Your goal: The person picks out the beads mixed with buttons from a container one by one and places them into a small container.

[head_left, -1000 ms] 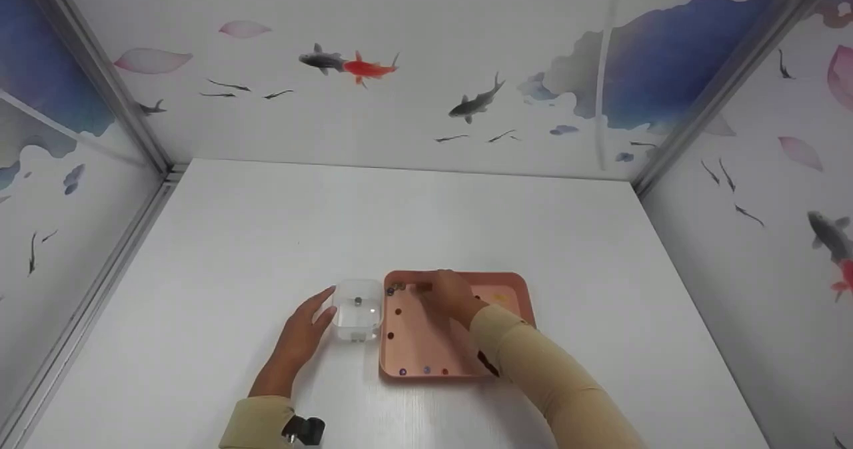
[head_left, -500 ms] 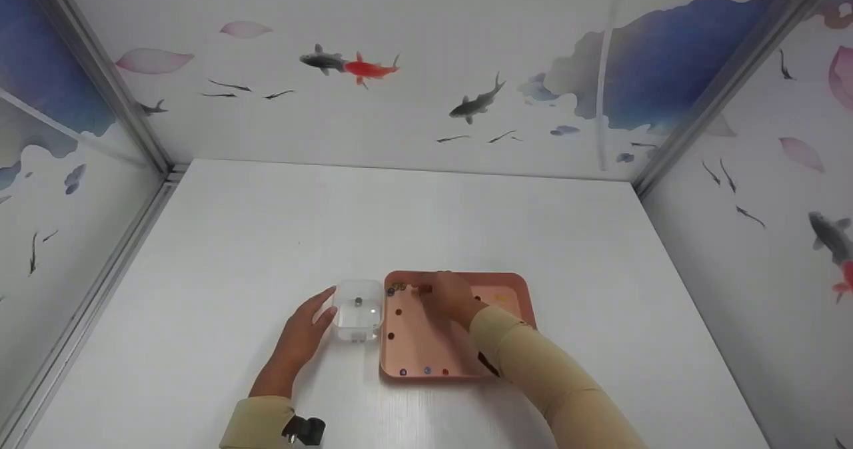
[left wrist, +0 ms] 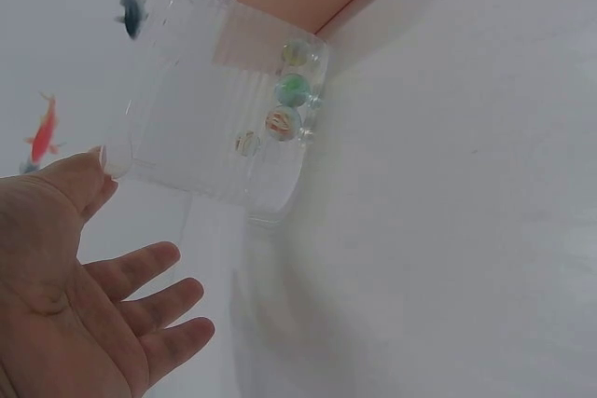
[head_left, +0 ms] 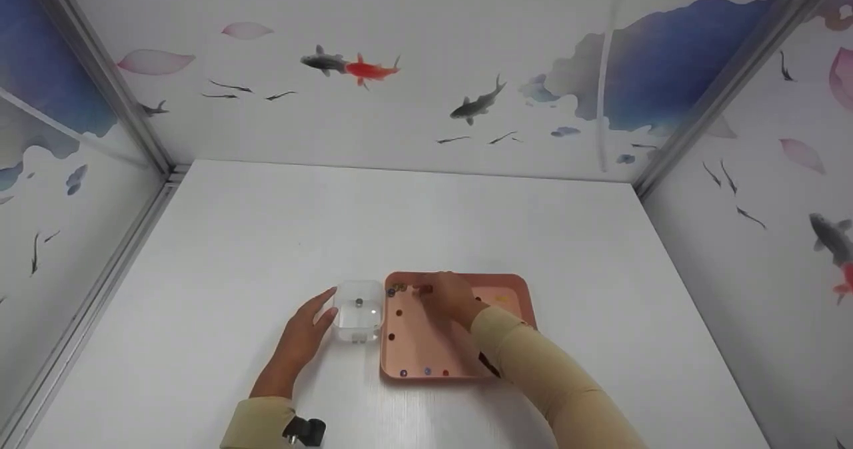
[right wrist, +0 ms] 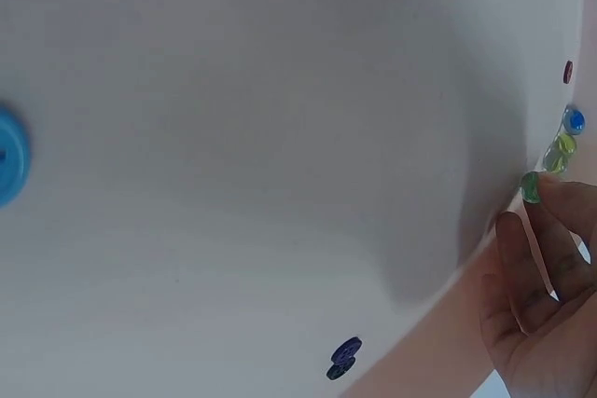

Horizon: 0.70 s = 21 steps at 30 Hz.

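A clear plastic box (head_left: 360, 332) stands against the left side of a pink tray (head_left: 426, 377). Several glass marbles (left wrist: 292, 90) lie in the bottom of the box. My left hand (head_left: 301, 332) is beside the box with fingers loosely spread, one tip (left wrist: 104, 167) at its edge. Over in the tray's far left part, my right hand (head_left: 448, 296) pinches a green marble (right wrist: 531, 187) between thumb and fingertips. A blue marble (right wrist: 575, 120) and a yellow-green marble (right wrist: 565, 144) sit close by along the tray wall.
Small buttons are scattered in the tray, including a dark button (head_left: 391, 337), a red button (head_left: 446, 373), a large blue button (right wrist: 11, 157) and a purple button (right wrist: 346, 351). White table (head_left: 266, 236) surrounds the tray, with a patterned wall (head_left: 413, 122) behind.
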Each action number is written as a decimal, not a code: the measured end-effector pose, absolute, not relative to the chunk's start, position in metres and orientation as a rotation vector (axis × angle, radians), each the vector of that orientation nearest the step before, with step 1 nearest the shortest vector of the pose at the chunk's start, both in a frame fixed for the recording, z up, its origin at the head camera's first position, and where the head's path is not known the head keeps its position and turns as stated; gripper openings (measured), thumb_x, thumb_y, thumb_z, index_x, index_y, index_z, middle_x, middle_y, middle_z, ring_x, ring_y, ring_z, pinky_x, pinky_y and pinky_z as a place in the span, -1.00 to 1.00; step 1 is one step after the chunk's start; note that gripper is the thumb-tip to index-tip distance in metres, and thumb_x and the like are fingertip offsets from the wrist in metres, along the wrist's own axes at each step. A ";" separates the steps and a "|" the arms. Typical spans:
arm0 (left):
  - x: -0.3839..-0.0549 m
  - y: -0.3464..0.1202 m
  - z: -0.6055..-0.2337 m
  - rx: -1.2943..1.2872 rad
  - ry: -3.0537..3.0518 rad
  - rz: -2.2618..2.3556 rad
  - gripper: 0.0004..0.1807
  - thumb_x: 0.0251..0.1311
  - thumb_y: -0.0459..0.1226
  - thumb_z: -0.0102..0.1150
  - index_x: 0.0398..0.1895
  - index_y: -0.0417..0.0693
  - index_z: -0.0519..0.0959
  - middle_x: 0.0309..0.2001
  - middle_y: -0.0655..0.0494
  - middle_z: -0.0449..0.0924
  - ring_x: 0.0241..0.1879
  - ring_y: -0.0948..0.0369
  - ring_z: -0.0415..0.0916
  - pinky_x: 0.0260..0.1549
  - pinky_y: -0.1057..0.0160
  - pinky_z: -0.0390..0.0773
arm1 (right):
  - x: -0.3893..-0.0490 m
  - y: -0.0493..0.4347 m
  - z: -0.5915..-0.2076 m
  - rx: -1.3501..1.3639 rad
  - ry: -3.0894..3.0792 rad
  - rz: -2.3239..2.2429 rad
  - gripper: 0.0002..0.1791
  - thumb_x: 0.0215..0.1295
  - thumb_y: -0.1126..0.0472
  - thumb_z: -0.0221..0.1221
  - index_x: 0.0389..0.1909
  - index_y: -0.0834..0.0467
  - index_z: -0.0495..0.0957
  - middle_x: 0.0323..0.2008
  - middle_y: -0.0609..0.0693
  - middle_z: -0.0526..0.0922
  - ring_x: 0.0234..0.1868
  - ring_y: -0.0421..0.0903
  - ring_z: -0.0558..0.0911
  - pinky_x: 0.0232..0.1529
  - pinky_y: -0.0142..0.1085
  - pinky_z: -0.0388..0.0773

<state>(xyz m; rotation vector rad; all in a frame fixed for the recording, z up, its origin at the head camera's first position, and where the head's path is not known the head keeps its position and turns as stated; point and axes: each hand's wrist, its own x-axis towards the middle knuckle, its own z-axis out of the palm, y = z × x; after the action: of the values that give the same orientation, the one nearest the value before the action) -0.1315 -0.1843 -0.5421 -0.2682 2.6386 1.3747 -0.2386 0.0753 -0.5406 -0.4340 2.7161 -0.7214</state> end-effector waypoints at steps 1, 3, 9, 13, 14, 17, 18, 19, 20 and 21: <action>-0.132 -0.184 -0.543 -0.274 2.637 1.377 -0.47 0.47 -0.10 -0.09 0.46 0.09 0.22 0.46 -0.12 0.13 0.45 -0.15 -0.01 0.40 -0.18 0.03 | -0.238 0.075 -0.540 -0.420 2.709 -0.724 -0.72 0.45 0.21 0.03 0.04 -0.01 0.65 0.00 -0.08 0.67 0.13 -0.08 0.57 0.23 -0.14 0.47; -0.132 -0.184 -0.543 -0.286 2.631 1.383 -0.47 0.47 -0.10 -0.10 0.47 0.10 0.21 0.47 -0.11 0.12 0.46 -0.15 -0.01 0.40 -0.18 0.03 | -0.238 0.076 -0.538 -0.380 2.689 -0.747 -0.72 0.45 0.17 0.05 0.06 -0.03 0.65 0.02 -0.09 0.66 0.13 -0.09 0.56 0.23 -0.15 0.47; -0.132 -0.183 -0.543 -0.286 2.626 1.390 -0.46 0.47 -0.09 -0.10 0.47 0.11 0.21 0.47 -0.11 0.11 0.46 -0.15 -0.02 0.40 -0.19 0.03 | -0.237 0.077 -0.530 -0.474 2.750 -0.653 -0.73 0.40 0.16 0.14 0.06 0.00 0.65 -0.08 -0.06 0.68 -0.01 -0.09 0.60 0.10 -0.17 0.55; -0.132 -0.184 -0.543 -0.260 2.631 1.398 -0.47 0.47 -0.10 -0.10 0.46 0.09 0.21 0.46 -0.12 0.12 0.45 -0.16 -0.01 0.40 -0.18 0.03 | -0.235 0.081 -0.523 -0.546 2.766 -0.736 -0.74 0.38 0.25 0.15 0.03 0.08 0.65 -0.08 0.00 0.69 -0.02 -0.03 0.62 0.04 -0.12 0.59; -0.132 -0.184 -0.542 -0.257 2.629 1.401 -0.47 0.48 -0.11 -0.11 0.47 0.09 0.21 0.46 -0.12 0.12 0.45 -0.15 0.00 0.40 -0.18 0.02 | -0.235 0.081 -0.522 -0.557 2.764 -0.761 -0.73 0.37 0.28 0.15 0.03 0.10 0.65 -0.07 0.01 0.69 -0.01 -0.02 0.62 0.04 -0.12 0.60; -0.131 -0.185 -0.542 -0.243 2.626 1.415 -0.47 0.48 -0.12 -0.11 0.47 0.08 0.21 0.46 -0.12 0.12 0.45 -0.16 0.00 0.40 -0.18 0.03 | -0.234 0.083 -0.520 -0.575 2.760 -0.813 -0.71 0.36 0.33 0.15 0.06 0.10 0.64 -0.02 0.02 0.67 0.03 0.00 0.61 0.05 -0.11 0.59; -0.131 -0.185 -0.542 -0.240 2.623 1.419 -0.47 0.48 -0.12 -0.11 0.47 0.07 0.21 0.46 -0.12 0.12 0.45 -0.16 0.00 0.40 -0.18 0.03 | -0.234 0.084 -0.520 -0.571 2.759 -0.822 -0.70 0.36 0.33 0.15 0.07 0.09 0.63 -0.01 0.02 0.67 0.04 -0.01 0.61 0.06 -0.11 0.59; -0.131 -0.185 -0.542 -0.236 2.622 1.424 -0.47 0.48 -0.12 -0.10 0.47 0.07 0.21 0.47 -0.12 0.12 0.44 -0.17 0.01 0.40 -0.18 0.03 | -0.234 0.084 -0.520 -0.568 2.757 -0.827 -0.70 0.36 0.33 0.14 0.07 0.09 0.63 0.00 0.02 0.66 0.05 -0.01 0.60 0.06 -0.11 0.59; -0.131 -0.185 -0.542 -0.232 2.621 1.429 -0.47 0.48 -0.12 -0.10 0.47 0.07 0.21 0.47 -0.13 0.12 0.44 -0.17 0.01 0.40 -0.18 0.04 | -0.234 0.084 -0.520 -0.560 2.751 -0.842 -0.70 0.37 0.32 0.14 0.08 0.08 0.63 0.01 0.02 0.66 0.06 -0.01 0.60 0.07 -0.11 0.58; -0.131 -0.185 -0.542 -0.230 2.622 1.431 -0.47 0.48 -0.12 -0.10 0.47 0.06 0.21 0.46 -0.13 0.12 0.44 -0.17 0.01 0.40 -0.18 0.04 | -0.233 0.084 -0.520 -0.559 2.749 -0.854 -0.70 0.37 0.32 0.14 0.07 0.08 0.63 0.01 0.02 0.66 0.06 0.00 0.60 0.07 -0.11 0.58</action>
<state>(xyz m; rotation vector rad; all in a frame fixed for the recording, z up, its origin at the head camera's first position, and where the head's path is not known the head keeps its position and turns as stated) -0.1308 -0.1851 -0.5421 -0.2298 2.6217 1.4314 -0.2334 0.0844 -0.5197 -0.5588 2.7485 -0.8537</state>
